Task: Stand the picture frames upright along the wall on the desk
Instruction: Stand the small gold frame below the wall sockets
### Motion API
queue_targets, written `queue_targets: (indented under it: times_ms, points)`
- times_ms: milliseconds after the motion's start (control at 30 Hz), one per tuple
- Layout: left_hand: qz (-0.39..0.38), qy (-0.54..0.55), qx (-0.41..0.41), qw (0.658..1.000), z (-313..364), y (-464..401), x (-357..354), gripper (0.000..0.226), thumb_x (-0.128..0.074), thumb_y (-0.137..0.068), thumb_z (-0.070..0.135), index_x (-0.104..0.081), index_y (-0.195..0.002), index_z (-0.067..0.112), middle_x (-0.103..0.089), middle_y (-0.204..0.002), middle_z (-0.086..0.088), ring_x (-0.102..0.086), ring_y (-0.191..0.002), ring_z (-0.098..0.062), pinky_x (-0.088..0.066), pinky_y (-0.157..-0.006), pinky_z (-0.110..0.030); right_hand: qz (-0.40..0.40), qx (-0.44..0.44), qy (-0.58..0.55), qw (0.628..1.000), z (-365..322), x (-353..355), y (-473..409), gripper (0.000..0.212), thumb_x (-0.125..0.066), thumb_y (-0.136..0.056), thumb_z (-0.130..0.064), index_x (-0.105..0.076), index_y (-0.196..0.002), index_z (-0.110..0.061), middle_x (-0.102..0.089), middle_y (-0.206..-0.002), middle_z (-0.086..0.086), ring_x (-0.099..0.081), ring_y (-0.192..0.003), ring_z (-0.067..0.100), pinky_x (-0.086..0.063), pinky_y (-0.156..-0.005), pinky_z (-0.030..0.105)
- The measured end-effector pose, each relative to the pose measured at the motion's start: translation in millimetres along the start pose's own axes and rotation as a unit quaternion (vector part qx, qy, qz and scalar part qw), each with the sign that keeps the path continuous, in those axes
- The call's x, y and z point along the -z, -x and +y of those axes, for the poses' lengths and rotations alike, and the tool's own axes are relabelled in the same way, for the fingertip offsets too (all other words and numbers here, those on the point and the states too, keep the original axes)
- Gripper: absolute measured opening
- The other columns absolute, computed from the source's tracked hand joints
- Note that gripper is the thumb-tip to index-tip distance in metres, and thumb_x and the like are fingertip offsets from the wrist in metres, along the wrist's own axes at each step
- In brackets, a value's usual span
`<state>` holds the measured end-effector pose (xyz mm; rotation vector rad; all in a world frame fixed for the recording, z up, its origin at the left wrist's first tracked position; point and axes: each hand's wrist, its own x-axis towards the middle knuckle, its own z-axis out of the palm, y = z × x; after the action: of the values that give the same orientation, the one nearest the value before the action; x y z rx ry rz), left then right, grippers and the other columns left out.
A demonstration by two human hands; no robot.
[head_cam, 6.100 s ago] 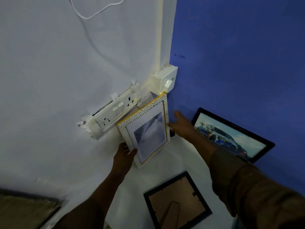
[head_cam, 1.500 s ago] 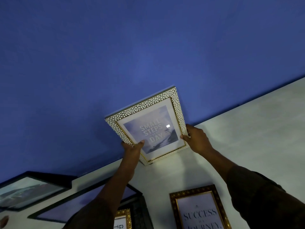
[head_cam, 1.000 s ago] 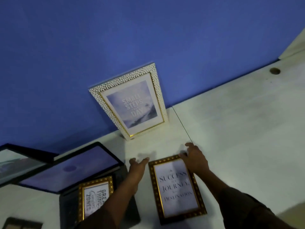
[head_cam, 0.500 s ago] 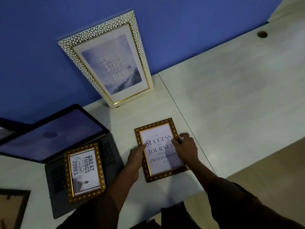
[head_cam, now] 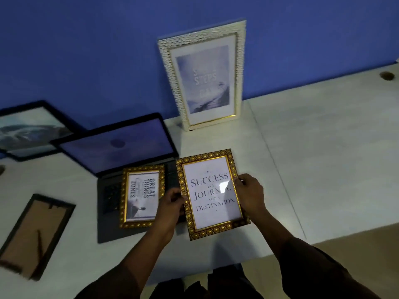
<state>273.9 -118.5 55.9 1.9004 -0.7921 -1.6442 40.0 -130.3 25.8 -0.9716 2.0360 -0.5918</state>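
A gold-bordered frame reading "Success is a journey" (head_cam: 210, 193) is gripped on both sides, my left hand (head_cam: 171, 205) on its left edge and my right hand (head_cam: 248, 194) on its right edge, over the white desk (head_cam: 313, 169). A white pebbled frame (head_cam: 205, 76) stands upright against the blue wall (head_cam: 97, 50). A second gold frame reading "Great things" (head_cam: 141, 196) lies flat on a laptop. A black-framed car picture (head_cam: 28, 130) leans on the wall at far left. Another black frame (head_cam: 34, 236) lies face down at the left front.
An open dark laptop (head_cam: 121, 152) sits left of centre, its screen tilted back toward the wall. A cable hole (head_cam: 386, 75) is in the desk at far right. The desk's front edge runs just behind my forearms.
I set the white frame against the blue wall and let go of it. Both hands came down onto the "Success" frame and took hold of its sides; it now looks raised off the desk.
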Motion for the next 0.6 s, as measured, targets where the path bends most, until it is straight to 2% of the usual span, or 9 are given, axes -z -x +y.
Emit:
queue_targets:
  times_ms: [100,200,300,367,433,500,600]
  points:
    - [0.037,0.065,-0.028,0.997,-8,14,60,0.016,-0.058,-0.1,0.005,-0.066,-0.112,0.01,-0.076,-0.11,-0.013,-0.072,-0.099,-0.034,-0.055,-0.072,-0.037,-0.02,0.064,0.015,0.998,-47,-34,24,0.03,-0.05,-0.098,-0.035,-0.072,-0.104,-0.014,-0.072,-0.1,0.002,-0.065,-0.09,0.021,-0.046,-0.071,0.032]
    - [0.077,0.11,-0.053,0.99,-17,27,130,0.018,-0.06,-0.101,0.009,-0.065,-0.118,0.006,-0.073,-0.119,-0.021,-0.07,-0.1,-0.034,-0.055,-0.076,-0.039,-0.047,0.13,0.027,0.99,-104,-80,54,0.03,-0.049,-0.099,-0.035,-0.071,-0.104,-0.015,-0.069,-0.1,0.003,-0.065,-0.092,0.023,-0.05,-0.079,0.037]
    - [0.108,0.134,-0.08,0.982,-23,40,193,0.018,-0.06,-0.101,0.009,-0.069,-0.117,0.008,-0.072,-0.114,-0.026,-0.07,-0.1,-0.038,-0.055,-0.079,-0.043,-0.055,0.176,0.022,0.983,-148,-123,87,0.029,-0.051,-0.099,-0.034,-0.071,-0.097,-0.013,-0.069,-0.094,0.004,-0.061,-0.084,0.021,-0.045,-0.074,0.035]
    - [0.134,0.161,-0.1,0.973,-26,53,245,0.018,-0.059,-0.101,0.008,-0.069,-0.116,0.011,-0.067,-0.106,-0.033,-0.067,-0.091,-0.035,-0.052,-0.079,-0.04,-0.074,0.208,-0.006,0.975,-177,-162,114,0.025,-0.054,-0.099,-0.027,-0.072,-0.089,-0.014,-0.069,-0.085,-0.002,-0.062,-0.079,0.018,-0.048,-0.072,0.035]
    - [0.162,0.184,-0.115,0.963,-35,64,296,0.017,-0.059,-0.101,0.005,-0.07,-0.11,0.014,-0.062,-0.098,-0.028,-0.061,-0.088,-0.028,-0.048,-0.079,-0.037,-0.111,0.236,0.001,0.965,-202,-204,142,0.024,-0.054,-0.101,-0.025,-0.069,-0.084,-0.017,-0.069,-0.082,-0.004,-0.064,-0.079,0.015,-0.048,-0.07,0.034]
    - [0.187,0.195,-0.118,0.955,-43,71,340,0.018,-0.059,-0.1,0.002,-0.07,-0.105,0.016,-0.063,-0.098,-0.021,-0.061,-0.09,-0.027,-0.049,-0.078,-0.036,-0.14,0.258,0.016,0.956,-223,-240,162,0.027,-0.051,-0.103,-0.024,-0.066,-0.082,-0.016,-0.066,-0.08,-0.003,-0.061,-0.077,0.013,-0.042,-0.067,0.028]
    - [0.225,0.225,-0.115,0.941,-60,84,411,0.019,-0.059,-0.101,0.006,-0.071,-0.114,0.012,-0.075,-0.107,-0.017,-0.071,-0.098,-0.031,-0.057,-0.087,-0.044,-0.188,0.286,0.037,0.939,-264,-299,197,0.024,-0.05,-0.103,-0.023,-0.063,-0.085,-0.016,-0.063,-0.083,-0.006,-0.058,-0.079,0.01,-0.04,-0.067,0.023]
